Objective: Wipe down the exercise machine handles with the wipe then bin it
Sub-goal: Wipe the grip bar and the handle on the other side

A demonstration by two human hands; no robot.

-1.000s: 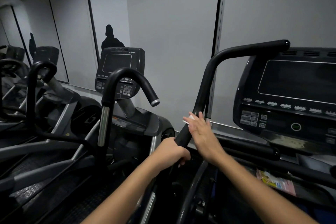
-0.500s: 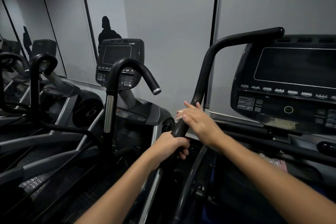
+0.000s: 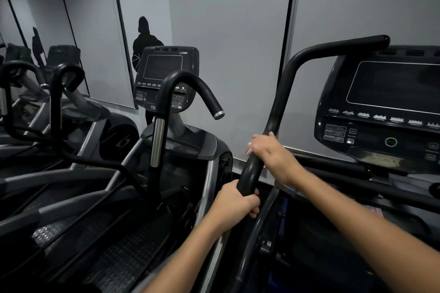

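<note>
Left hand (image 3: 234, 204) fists round the lower handle (image 3: 281, 107), steadying it | right hand (image 3: 271, 152) wraps the bar just above, fingers curled, white wipe (image 3: 248, 151) peeking out beneath | wipe looks thin, limp, light: keep it pressed flat under fingers | console (image 3: 381, 107) far right, untouched

Wipe (image 3: 248, 150) mostly hidden under right hand (image 3: 273, 157) — console (image 3: 381, 112) cropped.
</note>
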